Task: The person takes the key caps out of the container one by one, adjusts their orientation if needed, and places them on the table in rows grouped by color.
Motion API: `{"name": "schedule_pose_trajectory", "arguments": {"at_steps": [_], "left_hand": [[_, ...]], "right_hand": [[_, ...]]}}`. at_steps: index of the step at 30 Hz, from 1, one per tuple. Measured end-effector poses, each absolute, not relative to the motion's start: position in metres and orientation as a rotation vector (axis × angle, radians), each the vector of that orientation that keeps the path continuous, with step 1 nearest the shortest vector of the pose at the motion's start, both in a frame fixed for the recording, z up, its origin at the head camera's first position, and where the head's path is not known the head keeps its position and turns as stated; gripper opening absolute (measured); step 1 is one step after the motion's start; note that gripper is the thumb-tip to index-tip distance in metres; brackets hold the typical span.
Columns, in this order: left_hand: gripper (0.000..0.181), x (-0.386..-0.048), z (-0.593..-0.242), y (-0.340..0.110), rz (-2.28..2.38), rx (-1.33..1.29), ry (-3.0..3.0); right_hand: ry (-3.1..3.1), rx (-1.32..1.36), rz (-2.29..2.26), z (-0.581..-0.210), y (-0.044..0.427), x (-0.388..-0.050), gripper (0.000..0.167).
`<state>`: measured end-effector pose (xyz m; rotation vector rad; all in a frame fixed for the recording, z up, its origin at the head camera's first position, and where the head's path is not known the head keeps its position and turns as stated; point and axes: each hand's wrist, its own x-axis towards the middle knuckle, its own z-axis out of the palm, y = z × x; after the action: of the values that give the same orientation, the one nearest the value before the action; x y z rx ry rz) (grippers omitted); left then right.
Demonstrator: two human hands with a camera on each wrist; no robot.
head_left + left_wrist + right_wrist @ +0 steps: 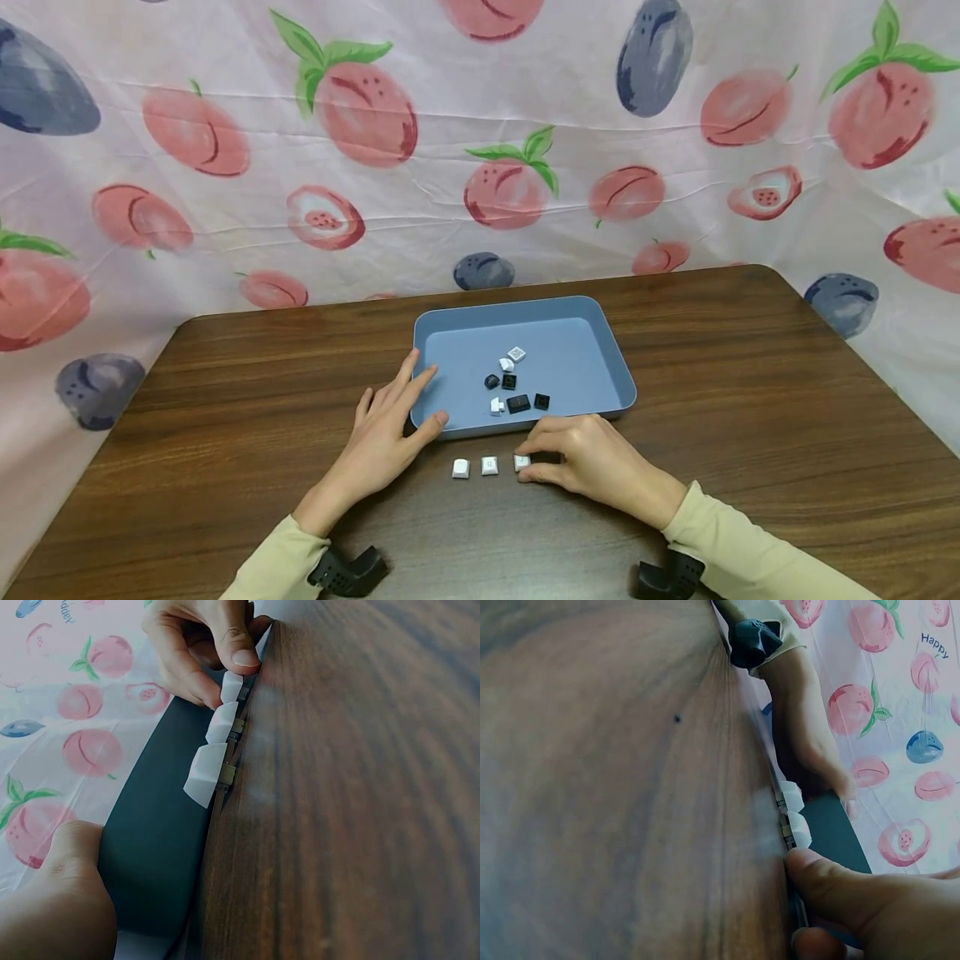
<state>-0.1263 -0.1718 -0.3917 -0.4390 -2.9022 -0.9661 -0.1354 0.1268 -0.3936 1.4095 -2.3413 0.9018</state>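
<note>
My right hand [588,458] pinches a white keycap [522,462] between thumb and fingers at the table surface. To its left stand two more white keycaps, a middle one [489,466] and a left one [461,468], in one row. In the left wrist view, small switch-like parts show below the white caps, such as the nearest cap [205,774]. With fingers spread and fairly straight, my left hand [386,429] rests at the left side of the blue tray [525,311], its thumb over the near left corner.
Inside the tray lie several pieces: a white keycap [517,354], a white piece [497,406], a wide black keycap [518,403] and small black pieces [542,401]. Everything stands on a brown wooden table [750,400]. A fruit-print cloth [420,233] hangs behind it.
</note>
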Motion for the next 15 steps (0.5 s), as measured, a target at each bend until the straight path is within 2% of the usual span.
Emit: {"name": "schedule_pose_trajectory", "arguments": {"at_steps": [15], "left_hand": [[0.067,-0.1269,-0.3893,-0.1727,-0.982,-0.434,-2.919]], "right_hand": [[-2.427,1.334,0.869,-0.3891,0.1255,-0.132,0.021]]}}
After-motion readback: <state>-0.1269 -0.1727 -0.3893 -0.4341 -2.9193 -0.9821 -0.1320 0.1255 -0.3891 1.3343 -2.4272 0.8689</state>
